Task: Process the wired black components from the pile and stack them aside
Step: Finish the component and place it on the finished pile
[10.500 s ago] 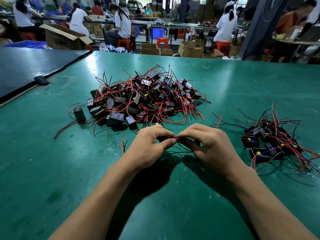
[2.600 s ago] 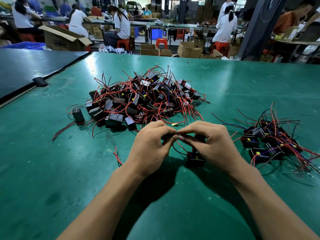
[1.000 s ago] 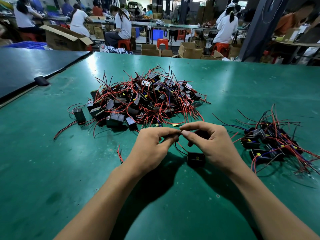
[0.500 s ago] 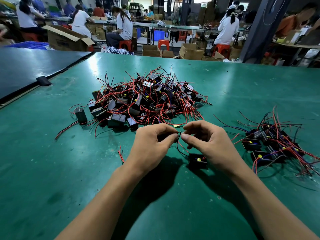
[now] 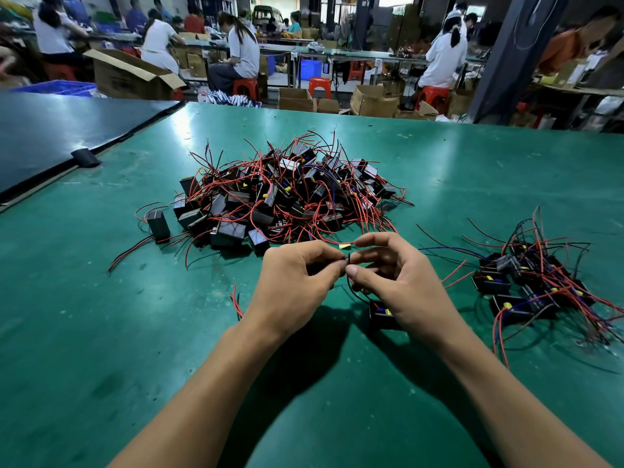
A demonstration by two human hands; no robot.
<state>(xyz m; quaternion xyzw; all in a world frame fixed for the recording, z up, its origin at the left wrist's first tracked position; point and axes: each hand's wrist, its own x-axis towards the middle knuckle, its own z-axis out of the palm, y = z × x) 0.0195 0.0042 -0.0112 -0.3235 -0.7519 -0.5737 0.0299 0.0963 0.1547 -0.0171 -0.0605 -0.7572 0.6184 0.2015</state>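
A big pile of black box components with red and black wires (image 5: 283, 194) lies at the middle of the green table (image 5: 101, 332). A smaller heap of the same components (image 5: 533, 285) sits at the right. One black component (image 5: 380, 312) rests on the table under my right hand (image 5: 401, 285), its thin black wires rising to my fingertips. My left hand (image 5: 293, 285) and right hand both pinch those wires, thumbs and forefingers meeting at the centre. Red wire ends stick out left of my left wrist.
A dark blue-black tabletop (image 5: 50, 130) adjoins at the left with a black clip (image 5: 84, 157) on the seam. One stray black component (image 5: 158, 224) lies left of the pile. Beyond the far edge are cardboard boxes, red stools and seated workers.
My fingertips have come back together on the black wires after parting slightly. The component under my right hand has stayed on the table. Both heaps are unchanged.
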